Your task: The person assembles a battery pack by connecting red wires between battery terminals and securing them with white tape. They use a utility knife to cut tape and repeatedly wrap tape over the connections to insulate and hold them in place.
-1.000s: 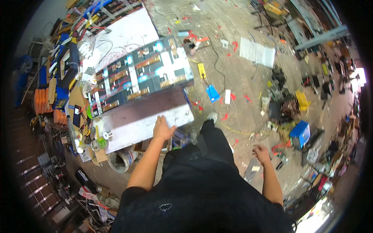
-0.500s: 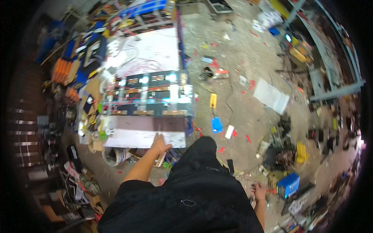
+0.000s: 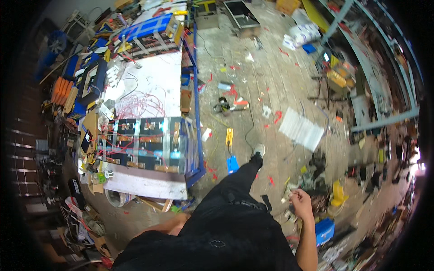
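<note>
My right hand [image 3: 300, 203] hangs over the floor at the lower right. Its fingers are curled together, and whatever they may hold is too small to make out. Close to the body at the lower left, my left hand [image 3: 179, 223] shows only in part, its fingers hidden beside my dark clothing. It is apart from the worktable. A black battery pack [image 3: 143, 141] with silvery straps, copper-coloured tabs and red wires lies on the near part of the white tabletop [image 3: 149, 184]. Thin red wires [image 3: 138, 107] lie loosely coiled behind it.
A second pack with a blue top [image 3: 156, 31] stands at the table's far end. On the floor lie a yellow power strip [image 3: 229, 137], a white foam sheet [image 3: 302, 129], cables and red scraps. A blue box [image 3: 324, 230] sits beside my right forearm; shelving [image 3: 384, 119] lines the right.
My left hand has come off the table's near edge and drawn back to my body. My right hand has risen forward. The table sits farther left in view, and one foot shows ahead.
</note>
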